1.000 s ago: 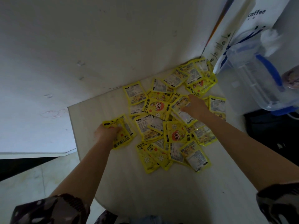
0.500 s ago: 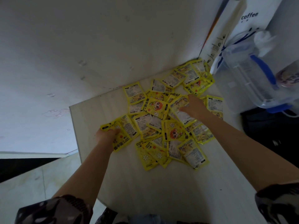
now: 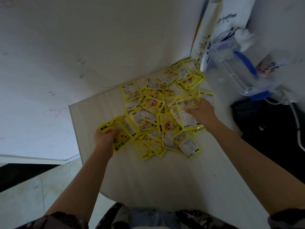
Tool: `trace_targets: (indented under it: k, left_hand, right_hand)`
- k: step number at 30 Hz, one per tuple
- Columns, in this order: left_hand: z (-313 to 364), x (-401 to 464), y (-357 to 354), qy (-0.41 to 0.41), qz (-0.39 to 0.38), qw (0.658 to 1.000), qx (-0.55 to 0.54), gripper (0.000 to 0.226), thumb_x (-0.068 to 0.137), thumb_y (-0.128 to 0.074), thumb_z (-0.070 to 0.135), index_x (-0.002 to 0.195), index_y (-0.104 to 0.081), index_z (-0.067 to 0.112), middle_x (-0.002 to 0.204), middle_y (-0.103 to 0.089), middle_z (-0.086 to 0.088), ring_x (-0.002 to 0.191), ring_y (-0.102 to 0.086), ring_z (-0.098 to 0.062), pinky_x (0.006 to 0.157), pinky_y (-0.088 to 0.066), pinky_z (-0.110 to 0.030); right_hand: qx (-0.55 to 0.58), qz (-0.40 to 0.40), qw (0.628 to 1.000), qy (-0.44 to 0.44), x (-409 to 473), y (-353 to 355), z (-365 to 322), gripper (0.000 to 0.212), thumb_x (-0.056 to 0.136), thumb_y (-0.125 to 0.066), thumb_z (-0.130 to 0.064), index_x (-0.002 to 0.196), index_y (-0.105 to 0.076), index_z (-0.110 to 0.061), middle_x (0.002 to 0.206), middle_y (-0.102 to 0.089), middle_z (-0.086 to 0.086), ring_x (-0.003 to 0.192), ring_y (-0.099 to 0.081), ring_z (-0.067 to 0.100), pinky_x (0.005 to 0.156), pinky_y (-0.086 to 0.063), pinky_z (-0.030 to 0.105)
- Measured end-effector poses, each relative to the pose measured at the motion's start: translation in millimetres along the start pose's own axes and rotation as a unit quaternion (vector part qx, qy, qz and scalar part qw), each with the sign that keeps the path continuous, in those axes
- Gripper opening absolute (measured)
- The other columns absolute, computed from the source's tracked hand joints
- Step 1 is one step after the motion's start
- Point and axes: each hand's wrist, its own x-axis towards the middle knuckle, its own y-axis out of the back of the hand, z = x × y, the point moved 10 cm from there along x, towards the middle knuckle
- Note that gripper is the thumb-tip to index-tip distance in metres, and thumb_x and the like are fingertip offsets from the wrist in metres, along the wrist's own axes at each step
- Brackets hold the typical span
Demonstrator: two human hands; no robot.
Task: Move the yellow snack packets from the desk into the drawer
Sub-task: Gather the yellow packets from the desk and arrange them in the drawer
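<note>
Yellow snack packets (image 3: 153, 123) lie heaped on the desk (image 3: 148, 179); left hand (image 3: 105, 138) clamps several for carrying, right hand (image 3: 200, 112) presses flat, fingers spread, gathering more.

A white paper bag (image 3: 226, 17) printed with the word "coffee" stands in the far right corner against the white wall (image 3: 82, 38). Just in front of it sits a clear plastic pitcher (image 3: 231, 70) with a blue handle, crumpled white tissue (image 3: 244, 38) at its top. A white cable (image 3: 297, 123) runs over the dark area beside it. Pale floor (image 3: 24, 195) shows at lower left.
</note>
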Motion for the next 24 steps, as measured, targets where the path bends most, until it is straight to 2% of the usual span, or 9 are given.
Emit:
trace_targets:
  k: [4,8,13,17,20,24]
  left_hand:
    - [-15.6,-28.3,6.4,-0.01,-0.026,0.999,-0.035,0.017,0.075,-0.078,0.004,0.085,-0.067,0.011,0.077,-0.069,-0.011,0.059,-0.067,-0.019,0.061,-0.052,-0.035]
    - [-34.8,-62.6,1.0,0.0,-0.061,0.996,-0.072,0.014,0.077,-0.076,0.003,0.086,-0.069,0.012,0.074,-0.072,-0.006,0.061,-0.069,-0.02,0.065,-0.059,-0.039]
    - [-62.5,-96.8,-12.9,0.009,-0.139,0.989,-0.056,0.017,0.078,-0.075,0.002,0.093,-0.069,0.008,0.082,-0.072,-0.012,0.069,-0.069,-0.027,0.07,-0.058,-0.045]
    - [-84.2,-122.4,-12.6,-0.007,-0.19,0.982,-0.007,0.022,0.076,-0.077,0.004,0.096,-0.069,0.004,0.086,-0.072,-0.017,0.069,-0.069,-0.028,0.069,-0.057,-0.044]
    - [-105.4,-142.3,-4.3,-0.013,-0.224,0.974,0.03,0.032,0.074,-0.078,0.005,0.104,-0.067,0.002,0.093,-0.073,-0.02,0.078,-0.071,-0.034,0.07,-0.059,-0.049]
    - [-137.3,-171.2,17.5,-0.01,-0.264,0.963,0.05,0.036,0.073,-0.079,0.004,0.107,-0.066,0.002,0.097,-0.072,-0.019,0.08,-0.071,-0.034,0.071,-0.059,-0.05]
  right_hand:
    - [0.067,0.011,0.997,-0.02,-38.4,0.7,27.1,0.046,0.077,-0.075,-0.034,0.115,-0.058,-0.014,0.112,-0.064,0.005,0.102,-0.061,0.022,0.082,-0.05,0.035]
    - [0.128,0.016,0.991,-0.042,-83.3,-1.9,53.6,0.037,0.076,-0.076,-0.03,0.106,-0.059,-0.017,0.107,-0.067,0.004,0.099,-0.064,0.023,0.09,-0.053,0.047]
    - [0.202,0.03,0.977,-0.066,-145.6,-8.3,80.9,0.025,0.077,-0.077,-0.023,0.093,-0.058,-0.028,0.102,-0.069,0.001,0.096,-0.067,0.022,0.089,-0.055,0.048]
    - [0.218,0.063,0.969,-0.101,-200.9,-20.8,113.1,0.028,0.077,-0.076,-0.023,0.1,-0.059,-0.021,0.102,-0.069,0.003,0.094,-0.067,0.023,0.087,-0.055,0.048]
    - [0.217,0.092,0.965,-0.116,-249.3,-35.0,138.1,0.031,0.079,-0.075,-0.025,0.104,-0.06,-0.015,0.103,-0.068,0.005,0.093,-0.067,0.024,0.085,-0.056,0.049]
    - [0.207,0.142,0.956,-0.154,-321.5,-54.4,177.9,0.042,0.076,-0.077,-0.032,0.108,-0.06,-0.01,0.106,-0.068,0.009,0.094,-0.067,0.027,0.084,-0.055,0.049]
